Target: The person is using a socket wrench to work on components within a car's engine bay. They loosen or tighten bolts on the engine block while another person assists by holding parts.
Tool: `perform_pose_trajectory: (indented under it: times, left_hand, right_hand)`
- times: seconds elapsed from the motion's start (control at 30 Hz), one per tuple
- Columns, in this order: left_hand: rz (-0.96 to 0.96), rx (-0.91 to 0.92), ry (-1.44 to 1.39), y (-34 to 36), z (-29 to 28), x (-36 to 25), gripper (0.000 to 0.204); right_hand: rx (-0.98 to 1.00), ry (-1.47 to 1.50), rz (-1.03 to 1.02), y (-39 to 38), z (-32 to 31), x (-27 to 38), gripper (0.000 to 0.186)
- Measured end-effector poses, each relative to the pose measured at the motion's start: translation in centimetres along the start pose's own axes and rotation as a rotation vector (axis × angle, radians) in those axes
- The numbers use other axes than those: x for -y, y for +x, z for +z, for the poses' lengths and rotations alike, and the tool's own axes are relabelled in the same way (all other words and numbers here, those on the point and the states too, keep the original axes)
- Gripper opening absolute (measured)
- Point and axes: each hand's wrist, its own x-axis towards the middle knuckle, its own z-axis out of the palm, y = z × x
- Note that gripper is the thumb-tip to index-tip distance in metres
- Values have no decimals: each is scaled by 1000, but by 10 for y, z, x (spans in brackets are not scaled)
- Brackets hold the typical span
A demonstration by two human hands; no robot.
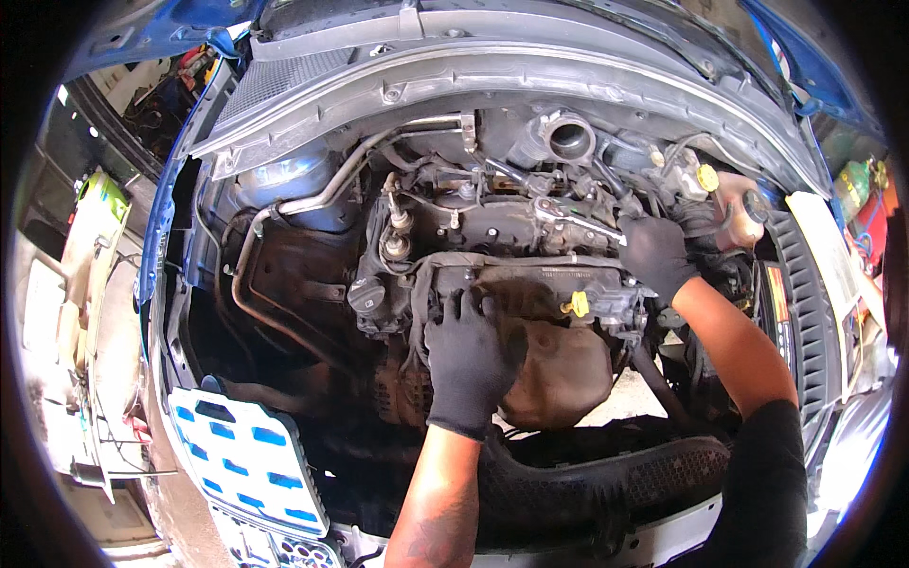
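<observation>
Washed-out sides; fisheye-bent edges

gloved left hand point(472, 358), fingers point(471, 308) loosely spread — gloved right hand point(657, 254) curled, farther forward.

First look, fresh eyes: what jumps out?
Probably the black-gloved hands over the engine mid-frame: the right hand grips a silver wrench on its upper right, the left hand is at its front. Next, the bright yellow handle between the hands, then the open blue-and-white tool case at lower left.
</observation>
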Motion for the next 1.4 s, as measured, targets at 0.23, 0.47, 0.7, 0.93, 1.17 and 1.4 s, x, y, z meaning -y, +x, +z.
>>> perform_pose_trajectory:
  times: [0.23,0.47,0.7,0.93,1.17,1.4]
  left_hand:
    - [39,-19,6,-1,-2,0,55]
    - [-1,-3,-13,-2,-5,0,55]
    - [-18,31,24,-2,-6,-6,54]
    - [-60,86,-51,-4,-5,-2,55]
    - [-9,78,12,-1,-5,-5,59]
    - [-65,70,-5,-1,-6,-5,54]
  right_hand:
    - [116,-160,61,82,40,-37,20]
    - [635,-92,12,50,-8,-9,31]
    - [356,244,-157,-59,-78,76,51]
    - [203,-154,15,-4,10,-35,18]
    - [195,-265,264,133,74,-50,23]
    - [746,-191,-146,37,-26,-6,31]
